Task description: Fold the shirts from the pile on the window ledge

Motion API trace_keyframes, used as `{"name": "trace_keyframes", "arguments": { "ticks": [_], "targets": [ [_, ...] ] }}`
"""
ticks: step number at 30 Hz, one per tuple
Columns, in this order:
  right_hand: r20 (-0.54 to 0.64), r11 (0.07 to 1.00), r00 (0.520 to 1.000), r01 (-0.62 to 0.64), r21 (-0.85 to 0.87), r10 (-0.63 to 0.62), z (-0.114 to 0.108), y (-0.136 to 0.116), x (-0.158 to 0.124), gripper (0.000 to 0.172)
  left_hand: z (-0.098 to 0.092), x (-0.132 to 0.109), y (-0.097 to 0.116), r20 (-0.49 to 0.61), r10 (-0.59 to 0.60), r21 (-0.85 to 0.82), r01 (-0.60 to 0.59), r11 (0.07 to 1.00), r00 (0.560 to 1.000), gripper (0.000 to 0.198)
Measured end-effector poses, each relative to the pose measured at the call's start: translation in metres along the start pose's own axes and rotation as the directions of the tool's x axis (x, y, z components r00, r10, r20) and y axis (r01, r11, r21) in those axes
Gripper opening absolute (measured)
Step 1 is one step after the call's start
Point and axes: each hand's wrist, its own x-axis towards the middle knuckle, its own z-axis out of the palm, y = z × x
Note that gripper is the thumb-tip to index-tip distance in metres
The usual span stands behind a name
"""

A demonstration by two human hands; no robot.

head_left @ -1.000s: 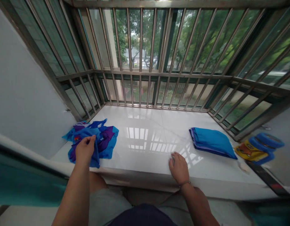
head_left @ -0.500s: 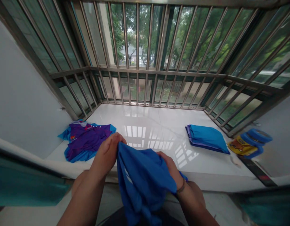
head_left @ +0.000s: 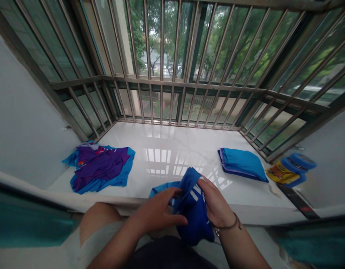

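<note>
Blue garment [head_left: 193,220] hangs bunched in the right hand [head_left: 215,201], left hand [head_left: 160,211] spread wide against it. Right, a neatly folded bundle [head_left: 243,163]; left, a pile [head_left: 103,167] still rumpled.

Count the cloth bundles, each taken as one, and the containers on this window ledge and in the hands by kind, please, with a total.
Held blue cloth: 1
Loose purple-and-blue pile: 1
Folded blue bundle: 1
Blue-and-yellow container: 1
Total: 4

Pile [head_left: 102,168] on sill [head_left: 150,136] left, folded stack [head_left: 242,162] on right, jar [head_left: 286,173] just right of stack. Bars [head_left: 172,83] behind. Garment [head_left: 195,222] at sill's front edge, between left hand [head_left: 159,213] and right hand [head_left: 215,203].
</note>
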Motion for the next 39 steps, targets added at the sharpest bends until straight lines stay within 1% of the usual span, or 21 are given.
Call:
{"name": "trace_keyframes", "arguments": {
  "ticks": [1, 2, 4, 5, 7, 8, 10, 13, 15, 18, 19, 21, 23, 25, 28, 30, 33, 35, 37, 38, 39],
  "targets": [
    [0.011, 1.000, 1.000, -0.005, -0.013, 0.005, 0.002, -0.001, -0.002, 0.043, 0.014, -0.001, -0.002, 0.044, -0.006, -0.019, 0.007, 1.000, 0.999, 0.067],
    [0.029, 0.999, 1.000, -0.010, -0.031, 0.011, 0.003, -0.002, -0.003, 0.047, 0.024, -0.001, -0.003, 0.059, -0.012, -0.040, 0.015, 0.999, 0.998, 0.063],
    [0.078, 0.997, 0.997, -0.021, -0.077, 0.027, 0.002, -0.006, -0.007, 0.052, 0.027, 0.001, -0.006, 0.061, -0.014, -0.087, 0.020, 0.996, 0.998, 0.033],
    [0.105, 0.994, 0.994, -0.023, -0.107, 0.034, -0.001, -0.010, -0.008, 0.051, 0.021, 0.003, -0.008, 0.066, -0.013, -0.102, 0.020, 0.995, 0.998, 0.027],
    [0.151, 0.982, 0.988, -0.010, -0.189, 0.039, -0.008, -0.019, -0.010, 0.047, -0.002, 0.005, -0.007, 0.045, -0.010, -0.077, 0.014, 0.997, 0.999, 0.037],
    [0.167, 0.968, 0.986, 0.012, -0.250, 0.031, -0.014, -0.026, -0.010, 0.044, -0.017, 0.005, -0.006, -0.004, -0.006, -0.039, 0.006, 0.999, 1.000, 0.041],
    [0.186, 0.905, 0.982, 0.096, -0.415, -0.019, -0.027, -0.040, -0.009, 0.036, -0.049, 0.003, 0.000, -0.157, 0.020, 0.063, -0.010, 0.998, 0.987, 0.044],
    [0.206, 0.705, 0.967, 0.251, -0.663, -0.151, -0.048, -0.058, -0.003, 0.020, -0.092, -0.001, 0.018, -0.398, 0.076, 0.213, 0.011, 0.977, 0.914, 0.044],
    [0.224, 0.557, 0.949, 0.311, -0.770, -0.221, -0.059, -0.065, 0.002, 0.020, -0.113, -0.003, 0.033, -0.509, 0.133, 0.314, 0.040, 0.949, 0.851, 0.043],
    [0.248, 0.347, 0.928, 0.337, -0.875, -0.278, -0.071, -0.072, 0.008, 0.040, -0.139, -0.004, 0.057, -0.608, 0.269, 0.464, 0.059, 0.884, 0.747, 0.040],
    [0.261, 0.288, 0.923, 0.342, -0.895, -0.282, -0.073, -0.074, 0.009, 0.043, -0.147, -0.004, 0.064, -0.625, 0.311, 0.504, 0.065, 0.861, 0.716, 0.040],
    [0.295, 0.206, 0.918, 0.352, -0.913, -0.264, -0.076, -0.080, 0.009, 0.037, -0.160, -0.002, 0.076, -0.642, 0.377, 0.565, 0.079, 0.822, 0.667, 0.040],
    [0.326, 0.191, 0.924, 0.364, -0.912, -0.201, -0.076, -0.087, 0.007, 0.028, -0.172, 0.001, 0.083, -0.647, 0.427, 0.610, 0.093, 0.787, 0.632, 0.042],
    [0.357, 0.250, 0.926, 0.376, -0.892, -0.120, -0.076, -0.094, 0.003, 0.030, -0.182, 0.003, 0.085, -0.649, 0.451, 0.642, 0.124, 0.757, 0.613, 0.044],
    [0.408, 0.359, 0.911, 0.402, -0.842, -0.062, -0.078, -0.105, -0.003, 0.031, -0.193, 0.004, 0.084, -0.644, 0.455, 0.680, 0.188, 0.709, 0.615, 0.049],
    [0.386, 0.347, 0.916, 0.401, -0.848, -0.114, -0.083, -0.112, -0.004, 0.029, -0.200, 0.002, 0.083, -0.627, 0.478, 0.717, 0.216, 0.663, 0.615, 0.050],
    [0.301, 0.233, 0.914, 0.367, -0.901, -0.273, -0.095, -0.122, 0.003, 0.034, -0.210, -0.004, 0.084, -0.615, 0.524, 0.757, 0.256, 0.601, 0.589, 0.047],
    [0.283, 0.141, 0.871, 0.364, -0.921, -0.401, -0.105, -0.128, 0.010, 0.034, -0.215, -0.008, 0.086, -0.626, 0.524, 0.755, 0.279, 0.594, 0.578, 0.048],
    [0.296, 0.062, 0.801, 0.382, -0.922, -0.521, -0.113, -0.134, 0.018, 0.035, -0.219, -0.012, 0.088, -0.638, 0.510, 0.744, 0.291, 0.601, 0.577, 0.049],
    [0.299, 0.040, 0.772, 0.386, -0.921, -0.561, -0.116, -0.138, 0.020, 0.034, -0.220, -0.014, 0.090, -0.641, 0.500, 0.740, 0.296, 0.604, 0.582, 0.050],
    [0.295, 0.038, 0.760, 0.386, -0.922, -0.579, -0.117, -0.141, 0.022, 0.034, -0.221, -0.016, 0.090, -0.645, 0.488, 0.736, 0.305, 0.605, 0.588, 0.049]
  ]
}}
